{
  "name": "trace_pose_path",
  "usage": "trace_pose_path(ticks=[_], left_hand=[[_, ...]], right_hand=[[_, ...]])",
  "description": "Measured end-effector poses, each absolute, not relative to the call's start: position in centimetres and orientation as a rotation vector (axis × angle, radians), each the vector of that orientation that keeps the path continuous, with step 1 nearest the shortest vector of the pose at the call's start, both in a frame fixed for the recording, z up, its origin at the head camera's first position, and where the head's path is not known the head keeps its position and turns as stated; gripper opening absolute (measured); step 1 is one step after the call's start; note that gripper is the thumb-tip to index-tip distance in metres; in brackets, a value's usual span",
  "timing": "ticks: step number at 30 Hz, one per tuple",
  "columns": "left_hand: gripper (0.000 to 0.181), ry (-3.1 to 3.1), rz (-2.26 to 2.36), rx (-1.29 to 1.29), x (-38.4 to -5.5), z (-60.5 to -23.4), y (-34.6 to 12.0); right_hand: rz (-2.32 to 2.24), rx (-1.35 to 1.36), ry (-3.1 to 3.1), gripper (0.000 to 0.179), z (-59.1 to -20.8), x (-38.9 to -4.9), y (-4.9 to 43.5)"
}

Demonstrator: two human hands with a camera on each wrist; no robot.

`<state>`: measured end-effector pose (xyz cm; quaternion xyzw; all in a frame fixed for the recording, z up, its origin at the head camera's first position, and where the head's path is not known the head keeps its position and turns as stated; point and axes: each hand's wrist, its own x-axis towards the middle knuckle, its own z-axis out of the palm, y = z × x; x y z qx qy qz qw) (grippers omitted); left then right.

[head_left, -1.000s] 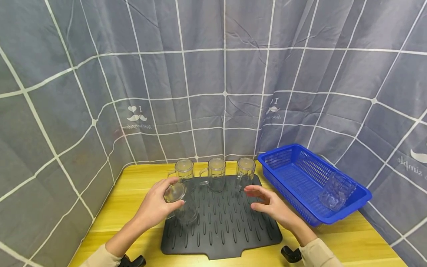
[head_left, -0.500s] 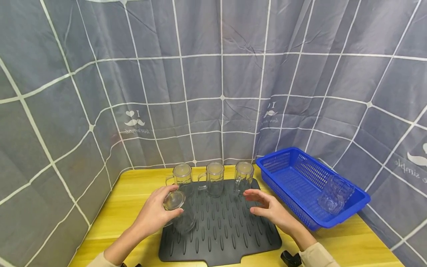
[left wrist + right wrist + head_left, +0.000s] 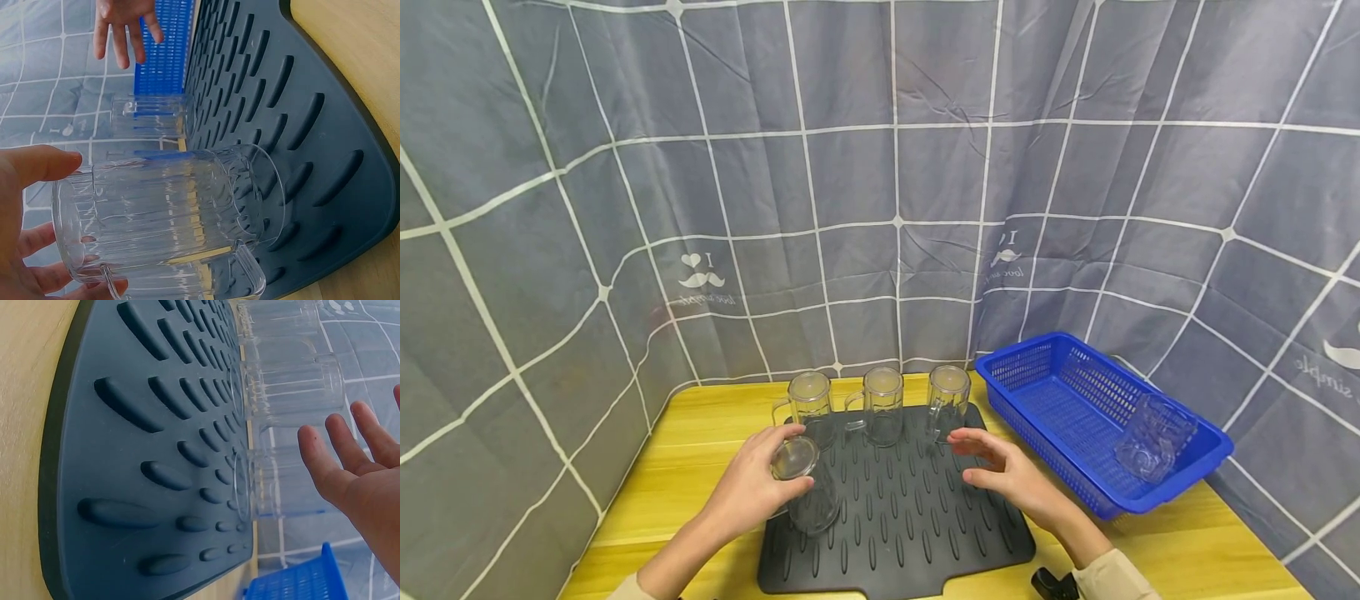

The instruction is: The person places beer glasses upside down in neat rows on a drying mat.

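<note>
A clear glass mug (image 3: 814,503) stands upside down, slightly tilted, at the front left of the black ridged mat (image 3: 917,533). My left hand (image 3: 756,479) grips it around the base, thumb on one side and fingers on the other. In the left wrist view the mug (image 3: 169,212) has its rim at the mat and its handle low in the picture; contact at the rim is hard to judge. My right hand (image 3: 1011,471) hovers over the mat's right side, fingers relaxed and holding nothing. Several upturned glass mugs line the mat's back edge, including the middle mug (image 3: 883,408) and right mug (image 3: 947,404).
To the right, a blue perforated basket (image 3: 1037,425) sits on the yellow wooden table (image 3: 677,450) with clear glassware (image 3: 1150,437) inside its near end. A grey checked curtain (image 3: 865,167) hangs behind and along both sides.
My left hand and its mug have shifted slightly toward me relative to the back row. My right hand has stayed nearly still. The head view has tilted a little upward.
</note>
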<state>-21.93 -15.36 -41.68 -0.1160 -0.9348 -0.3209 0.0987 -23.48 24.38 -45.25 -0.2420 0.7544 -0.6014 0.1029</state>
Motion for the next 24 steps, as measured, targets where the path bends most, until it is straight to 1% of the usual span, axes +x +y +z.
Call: trace_pose_path(ticks=[6, 14, 24], left_hand=[[0.067, -2.775, -0.919, -0.353, -22.00, -41.72, -15.35], [0.060, -2.763, -0.851, -0.406, -22.29, -42.06, -15.33], [0.061, -2.777, -0.837, -0.421, -22.27, -42.18, -15.06]], right_hand=[[-1.773, -0.702, 2.229, 0.053, -45.35, -23.41, 24.55], [-1.780, -0.686, 2.220, 0.054, -45.59, -23.35, 24.75], [-1.807, -0.684, 2.216, 0.053, -45.96, -23.32, 25.07]])
